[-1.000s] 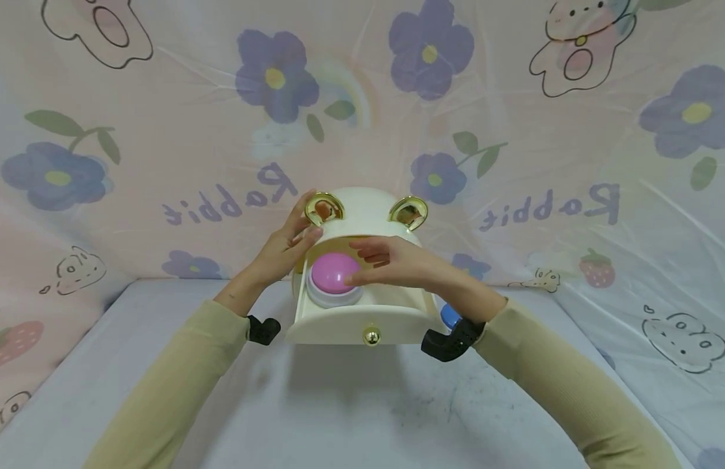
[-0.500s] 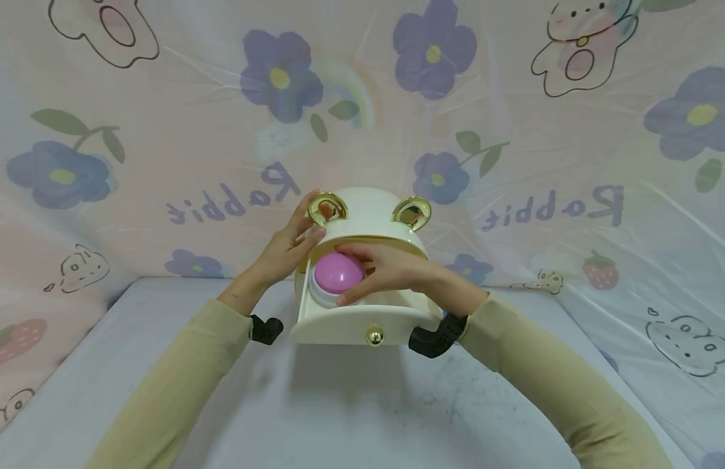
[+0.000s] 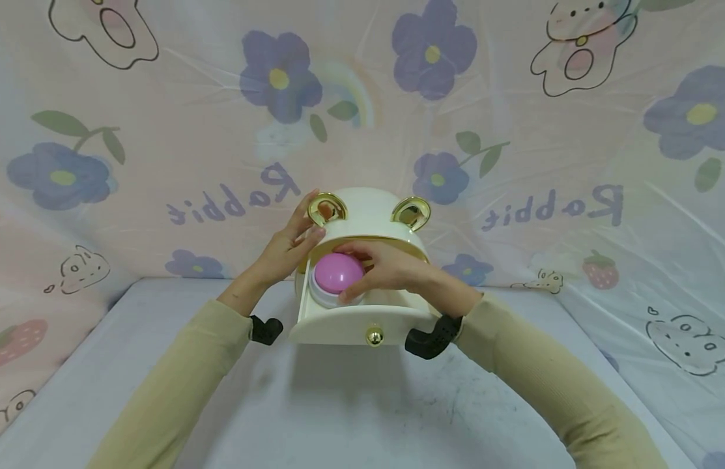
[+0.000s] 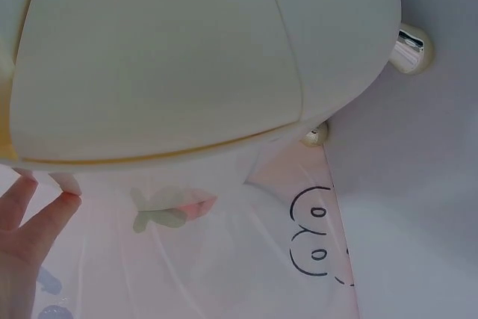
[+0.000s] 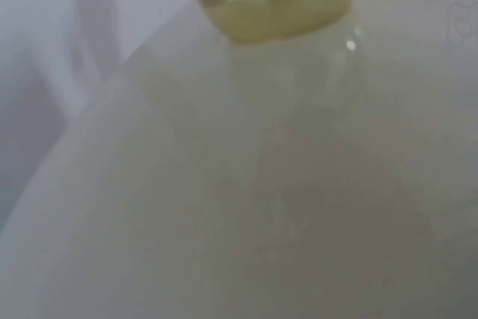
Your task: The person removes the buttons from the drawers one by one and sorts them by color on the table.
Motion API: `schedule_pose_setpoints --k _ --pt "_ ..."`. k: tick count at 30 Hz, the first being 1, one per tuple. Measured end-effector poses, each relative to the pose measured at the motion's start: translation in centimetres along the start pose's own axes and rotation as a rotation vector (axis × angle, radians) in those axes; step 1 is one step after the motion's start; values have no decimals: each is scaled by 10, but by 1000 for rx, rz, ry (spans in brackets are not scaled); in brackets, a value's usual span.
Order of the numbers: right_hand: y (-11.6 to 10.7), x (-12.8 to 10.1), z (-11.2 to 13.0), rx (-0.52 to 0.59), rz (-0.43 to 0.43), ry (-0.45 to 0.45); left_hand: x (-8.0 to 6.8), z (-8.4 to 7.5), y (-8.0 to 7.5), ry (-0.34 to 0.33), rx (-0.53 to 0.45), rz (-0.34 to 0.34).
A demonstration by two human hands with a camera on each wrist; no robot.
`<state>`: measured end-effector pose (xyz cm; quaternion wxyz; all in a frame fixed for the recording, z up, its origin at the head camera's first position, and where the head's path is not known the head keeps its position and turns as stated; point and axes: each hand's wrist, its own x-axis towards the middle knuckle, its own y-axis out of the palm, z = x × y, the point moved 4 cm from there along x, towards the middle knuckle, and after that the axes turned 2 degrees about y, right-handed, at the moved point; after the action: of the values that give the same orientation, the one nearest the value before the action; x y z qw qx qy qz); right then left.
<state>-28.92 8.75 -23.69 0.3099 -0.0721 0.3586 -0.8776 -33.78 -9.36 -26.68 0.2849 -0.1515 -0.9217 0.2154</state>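
sleeves [image 3: 180,371]: beige-tan, ribbed, long | wrists: black camera mounts [image 3: 428,340]

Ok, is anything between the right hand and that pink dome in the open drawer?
Nothing visible. In the head view the right hand already curls round the pink dome, which sits in the pulled-out drawer of the cream box. The left hand rests against the box's left side, clear of the dome.

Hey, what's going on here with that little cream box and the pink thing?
A person in beige sleeves works at a cream box with gold ears on a white table. Its drawer is pulled open. The right hand grips a pink dome-shaped button sitting in the drawer, while the left hand rests against the box's side by the left ear, steadying it.
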Motion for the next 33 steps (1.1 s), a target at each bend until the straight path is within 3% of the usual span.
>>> schedule_pose_setpoints --k 19,27,33 --pt "-10 -30 -1 86 -104 -54 2 0 3 -11 -26 -4" --pt "-23 -51 -5 108 -153 3 3 -1 4 -13 -11 2" --pt "-36 -65 -13 132 -220 -37 1 3 1 -8 -7 -8"
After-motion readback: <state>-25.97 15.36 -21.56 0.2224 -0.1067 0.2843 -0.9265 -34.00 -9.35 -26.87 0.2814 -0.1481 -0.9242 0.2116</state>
